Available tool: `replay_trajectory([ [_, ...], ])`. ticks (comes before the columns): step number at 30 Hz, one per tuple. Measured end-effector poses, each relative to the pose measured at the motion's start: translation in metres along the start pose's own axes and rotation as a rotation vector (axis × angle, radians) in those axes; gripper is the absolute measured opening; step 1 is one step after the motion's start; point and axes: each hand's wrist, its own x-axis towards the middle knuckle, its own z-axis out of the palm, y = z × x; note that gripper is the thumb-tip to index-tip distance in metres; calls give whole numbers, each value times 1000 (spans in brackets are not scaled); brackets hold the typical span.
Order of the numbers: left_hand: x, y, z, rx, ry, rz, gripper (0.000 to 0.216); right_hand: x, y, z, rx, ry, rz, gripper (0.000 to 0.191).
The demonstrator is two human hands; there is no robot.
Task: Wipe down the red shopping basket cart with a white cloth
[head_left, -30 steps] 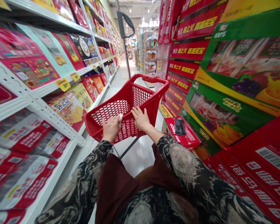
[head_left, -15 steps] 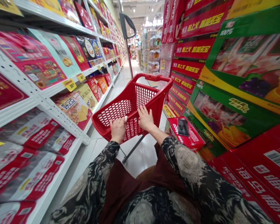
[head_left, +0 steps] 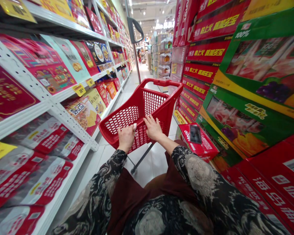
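A red plastic shopping cart [head_left: 127, 117] stands in front of me in a supermarket aisle, with nothing showing inside it. My left hand [head_left: 126, 137] grips its near rim and pinches a small white scrap of paper [head_left: 135, 125] against it. My right hand [head_left: 153, 128] rests on the same rim a little to the right, fingers spread over the edge. The cart's long grey pull handle [head_left: 136, 36] rises from its far end.
White shelves [head_left: 49, 104] of boxed snacks line the left side, with yellow price tags [head_left: 78, 89]. Stacked red drink cartons [head_left: 201, 70] and green juice cartons [head_left: 254, 75] wall the right. A red box [head_left: 201, 143] juts out near my right arm. The pale tiled aisle floor [head_left: 159, 156] runs ahead.
The cart and I have moved forward along the aisle; the shelves slid back past me. Both hands kept their hold on the rim.
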Motion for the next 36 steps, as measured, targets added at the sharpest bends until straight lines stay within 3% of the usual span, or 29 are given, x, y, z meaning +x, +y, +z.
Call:
replay_trajectory([
  [13, -5, -9, 3, 21, 28, -18, 41, 5, -8, 1, -26, -35, -12, 62],
  [21, 8, 9, 11, -7, -15, -1, 38, 10, -8, 4, -72, -48, -2, 61],
  [26, 8, 17, 4, -15, -58, 42, 39, 7, -2, 6, -100, -61, -9, 62],
  [32, -9, 11, -11, 19, -123, 76, 37, 9, 12, -2, -106, -50, 17, 62],
  [36, -17, 15, -9, 13, -136, 69, 38, 12, 10, -3, -107, -33, 75, 60],
])
